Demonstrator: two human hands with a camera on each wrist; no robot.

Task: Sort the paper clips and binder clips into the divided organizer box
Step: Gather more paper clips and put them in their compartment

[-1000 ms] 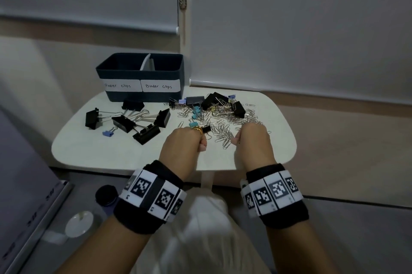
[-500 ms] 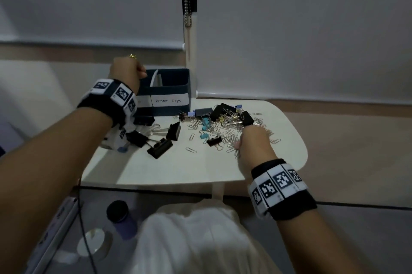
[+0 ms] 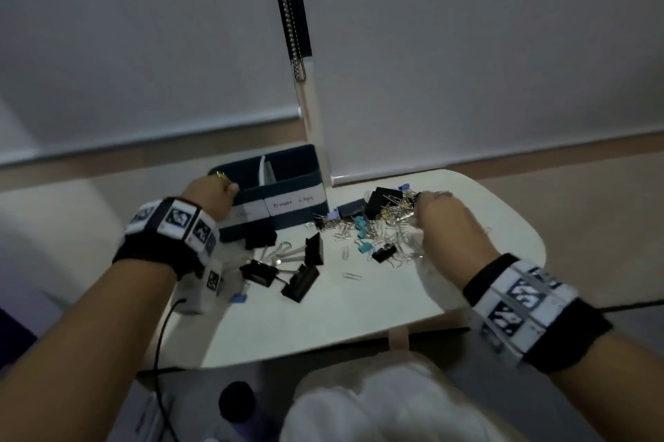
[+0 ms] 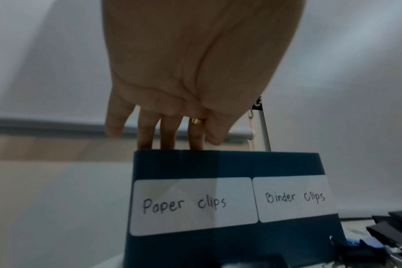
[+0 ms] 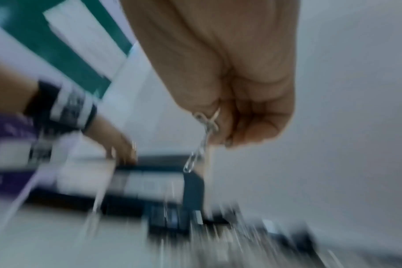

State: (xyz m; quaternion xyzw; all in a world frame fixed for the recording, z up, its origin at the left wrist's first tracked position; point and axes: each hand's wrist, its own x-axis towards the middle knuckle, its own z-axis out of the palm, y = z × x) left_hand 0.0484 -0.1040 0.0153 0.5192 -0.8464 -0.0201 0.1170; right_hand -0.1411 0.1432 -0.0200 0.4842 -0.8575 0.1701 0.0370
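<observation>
Dropping clips in is the step right now, I reckon: the left hand (image 4: 172,76) hangs over the blue box (image 3: 287,204) with straight, loose fingers dipping behind the rim of the half labelled "Paper clips", holding nothing I can see. Meanwhile the right hand (image 5: 236,101) is fisted round a few paper clips (image 5: 202,137), a little chain of them dangling out, up above the pile (image 3: 388,226) on the white table (image 3: 467,280). To do it well I'd carry that fist right over the left half before letting go, since chained clips swing and could land in the "Binder clips" side. That wrist view is pretty blurry, so how many it's got is anyone's guess. Big black binder clips (image 3: 301,280) sit in front of the box, so come in high over them.
</observation>
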